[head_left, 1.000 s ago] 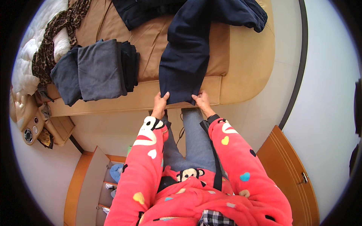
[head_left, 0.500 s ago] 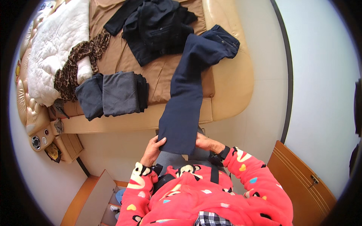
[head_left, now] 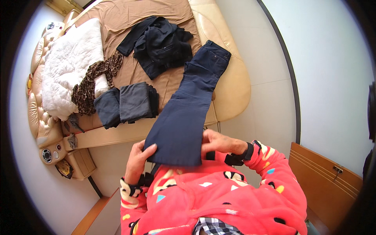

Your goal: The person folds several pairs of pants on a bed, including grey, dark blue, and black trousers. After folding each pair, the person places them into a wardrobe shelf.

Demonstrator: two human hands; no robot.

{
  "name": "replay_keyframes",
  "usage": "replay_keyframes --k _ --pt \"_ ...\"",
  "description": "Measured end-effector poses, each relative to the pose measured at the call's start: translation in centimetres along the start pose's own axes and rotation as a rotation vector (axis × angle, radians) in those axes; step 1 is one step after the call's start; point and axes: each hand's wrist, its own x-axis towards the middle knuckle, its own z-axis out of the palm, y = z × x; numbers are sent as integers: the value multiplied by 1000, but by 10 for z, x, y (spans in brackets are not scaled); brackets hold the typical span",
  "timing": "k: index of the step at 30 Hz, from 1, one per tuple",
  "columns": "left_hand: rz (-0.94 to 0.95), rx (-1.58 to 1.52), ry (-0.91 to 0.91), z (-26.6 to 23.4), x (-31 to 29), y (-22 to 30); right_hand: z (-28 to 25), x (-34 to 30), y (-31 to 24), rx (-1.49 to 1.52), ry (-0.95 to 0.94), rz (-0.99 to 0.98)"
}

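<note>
Across the bed's cream edge, navy trousers are stretching toward the person — the left hand is pinching one side near the hem — while the right hand is gripping the opposite side.

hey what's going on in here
A person in a pink top is holding dark blue trousers by the lower end, left grip at one edge and right grip at the other. The waist lies on the bed. Folded clothes sit to the left, with a rumpled black garment farther back.
</note>
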Motion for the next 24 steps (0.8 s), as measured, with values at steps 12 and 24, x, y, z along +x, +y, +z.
replay_keyframes --k 12,24 --pt "667 488 85 -20 -47 47 5 -36 -19 -728 589 -328" --pt "728 1079 207 -46 -110 75 -207 110 -50 -1743 666 -212"
